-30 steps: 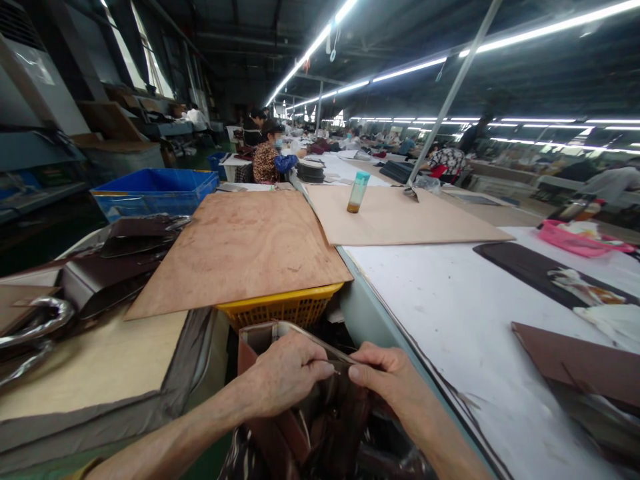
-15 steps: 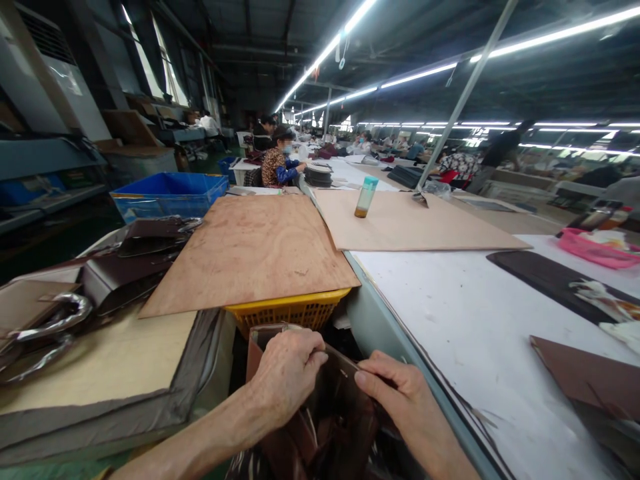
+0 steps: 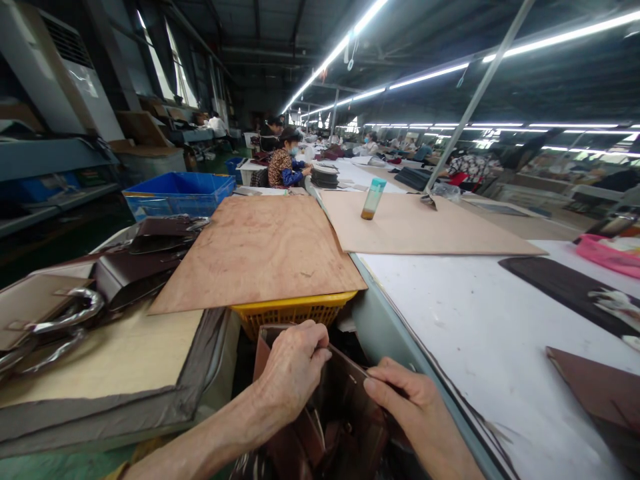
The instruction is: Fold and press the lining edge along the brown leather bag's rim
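Your left hand [image 3: 293, 367] pinches the near rim of the brown leather bag [image 3: 345, 413]; your right hand [image 3: 410, 407] grips its right edge; the yellow basket [image 3: 295, 312] sits just beyond.

Factory floor, leather-goods type. Long worktop [image 3: 475, 320] rows under strip lights [image 3: 330, 57], seated workers [image 3: 283, 163] behind. Brown bags [image 3: 145, 260], plywood board [image 3: 260, 250], yellow crate [image 3: 295, 311].
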### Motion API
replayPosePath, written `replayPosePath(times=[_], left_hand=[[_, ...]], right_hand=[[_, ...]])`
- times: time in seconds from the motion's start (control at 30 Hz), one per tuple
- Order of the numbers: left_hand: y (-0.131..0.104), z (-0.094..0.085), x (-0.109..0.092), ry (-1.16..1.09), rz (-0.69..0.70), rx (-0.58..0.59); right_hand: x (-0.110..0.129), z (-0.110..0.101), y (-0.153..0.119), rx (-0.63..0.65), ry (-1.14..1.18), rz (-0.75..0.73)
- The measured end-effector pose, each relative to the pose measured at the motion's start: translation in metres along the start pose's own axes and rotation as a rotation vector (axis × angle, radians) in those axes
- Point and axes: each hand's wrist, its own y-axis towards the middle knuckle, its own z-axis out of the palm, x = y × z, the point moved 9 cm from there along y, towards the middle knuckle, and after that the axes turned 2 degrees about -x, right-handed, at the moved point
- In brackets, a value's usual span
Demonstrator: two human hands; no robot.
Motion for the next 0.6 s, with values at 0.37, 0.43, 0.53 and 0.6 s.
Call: replayPosePath(times=[0.37,0.43,0.53,0.6], left_hand=[[0.008,0.001,-0.004,0.014,0.048,0.112],[0.006,0.002,-0.007,0.013,0.063,0.103],[0.002,0.005,-0.009,0.028,0.048,0.094],[0.0,0.007,-0.01,0.041,0.034,0.093]], right_hand=[[0.006,-0.005,0.002,0.014,-0.05,-0.005],[0.011,-0.008,0.001,-0.02,-0.119,-0.031],[0.021,-0.01,-0.002,-0.092,-0.294,-0.109],[0.023,-0.008,-0.002,-0.106,-0.388,-0.129]])
